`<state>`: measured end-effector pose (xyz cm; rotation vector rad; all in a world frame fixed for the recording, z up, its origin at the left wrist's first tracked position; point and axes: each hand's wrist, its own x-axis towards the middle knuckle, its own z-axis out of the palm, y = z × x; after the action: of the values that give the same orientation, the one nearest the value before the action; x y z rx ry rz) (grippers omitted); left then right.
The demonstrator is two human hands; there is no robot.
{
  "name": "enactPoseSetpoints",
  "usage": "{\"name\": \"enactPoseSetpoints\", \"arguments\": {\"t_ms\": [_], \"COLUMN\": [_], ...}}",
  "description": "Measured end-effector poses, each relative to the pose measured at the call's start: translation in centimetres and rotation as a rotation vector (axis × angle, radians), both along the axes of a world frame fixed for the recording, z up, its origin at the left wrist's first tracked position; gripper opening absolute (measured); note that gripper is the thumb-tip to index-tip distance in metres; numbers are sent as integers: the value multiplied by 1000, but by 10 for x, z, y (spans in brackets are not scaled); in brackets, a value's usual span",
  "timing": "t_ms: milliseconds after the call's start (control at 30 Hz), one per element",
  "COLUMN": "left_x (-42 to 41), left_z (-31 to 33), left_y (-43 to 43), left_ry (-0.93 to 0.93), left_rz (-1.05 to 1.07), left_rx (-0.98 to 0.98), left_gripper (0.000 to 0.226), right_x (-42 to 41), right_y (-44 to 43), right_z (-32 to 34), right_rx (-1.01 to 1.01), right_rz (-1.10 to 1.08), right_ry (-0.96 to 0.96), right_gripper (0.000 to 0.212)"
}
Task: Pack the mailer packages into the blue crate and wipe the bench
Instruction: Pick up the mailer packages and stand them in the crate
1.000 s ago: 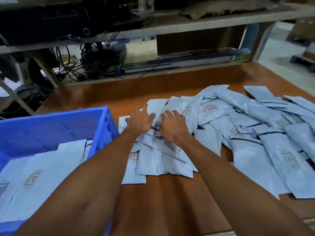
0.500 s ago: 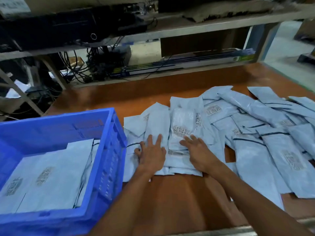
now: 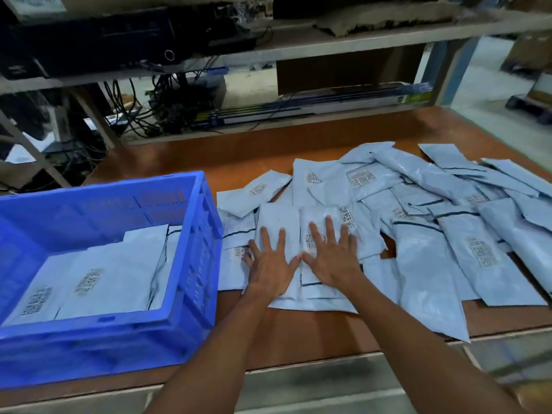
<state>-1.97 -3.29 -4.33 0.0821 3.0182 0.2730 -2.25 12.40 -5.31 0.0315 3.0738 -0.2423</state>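
Observation:
Several pale blue mailer packages (image 3: 424, 240) lie spread over the brown bench (image 3: 298, 333), overlapping from the middle to the right edge. A small stack of them (image 3: 277, 222) sits just right of the blue crate (image 3: 197, 264). My left hand (image 3: 270, 264) and my right hand (image 3: 333, 256) lie flat on that stack, side by side, fingers spread, gripping nothing. The crate stands at the left and holds a few mailers (image 3: 98, 279) lying flat on its bottom.
A metal shelf (image 3: 328, 43) runs along the back with black equipment and tangled cables (image 3: 167, 106) below it. The bench's near edge (image 3: 328, 363) is close to my body. Floor and a pallet (image 3: 528, 106) show at the right.
My hands slid the gathered mailers toward me and now press flat on the stack with fingers spread. The view has shifted, showing more of the crate.

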Motion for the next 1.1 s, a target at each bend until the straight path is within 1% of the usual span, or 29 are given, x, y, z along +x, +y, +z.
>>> {"name": "enactPoseSetpoints", "arguments": {"t_ms": [133, 167, 233, 267, 333, 400, 467, 533, 633, 700, 767, 800, 900, 967, 1000, 1067, 1100], "left_x": [5, 6, 9, 11, 15, 18, 20, 21, 26, 31, 35, 35, 36, 32, 28, 21, 19], "left_z": [-8, -6, 3, 10, 32, 64, 107, 153, 212, 234, 237, 232, 200, 171, 157, 138, 132], "left_y": [4, 4, 0, -4, -10, -15, -22, -42, -101, -158, -224, -258, -359, -417, -440, -471, -480], "left_ry": [48, 53, 76, 94, 144, 216, 321, 427, 545, 560, 541, 515, 392, 278, 209, 65, -6], "left_rz": [7, 6, 15, 16, 13, 24, 27, 32, 52, 64, 90, 119, 247, 280, 264, 229, 228], "left_rx": [-64, -74, -99, -108, -90, -28, 29, 49, 31, 39, 12, -16, -51, -94, -126, -170, -194], "left_gripper": [67, 65, 64, 64, 64, 62, 60, 59, 57, 56, 56, 57, 56, 57, 61, 70, 67], "right_x": [4, 3, 0, -2, -3, -2, -5, -12, -16, -10, -5, -3, -2, -4, -8, -15, -18], "right_y": [-2, -2, 1, 4, 3, -7, -25, -50, -100, -148, -206, -237, -330, -384, -408, -448, -463], "right_z": [-10, -9, -7, -8, -2, 25, 67, 113, 170, 205, 221, 223, 206, 183, 169, 145, 136], "right_rx": [-9, 8, 12, 11, 1, -94, -169, -186, -188, -198, -253, -279, -322, -252, -209, -138, -124], "right_rz": [47, 57, 65, 86, 95, 54, 51, 139, 326, 385, 424, 440, 554, 615, 620, 615, 593], "right_ry": [100, 83, 39, 69, 162, 212, 305, 439, 619, 686, 663, 611, 508, 377, 294, 177, 129], "right_gripper": [63, 66, 82, 87, 90, 89, 82, 64, 58, 55, 50, 49, 50, 50, 53, 59, 62]}}
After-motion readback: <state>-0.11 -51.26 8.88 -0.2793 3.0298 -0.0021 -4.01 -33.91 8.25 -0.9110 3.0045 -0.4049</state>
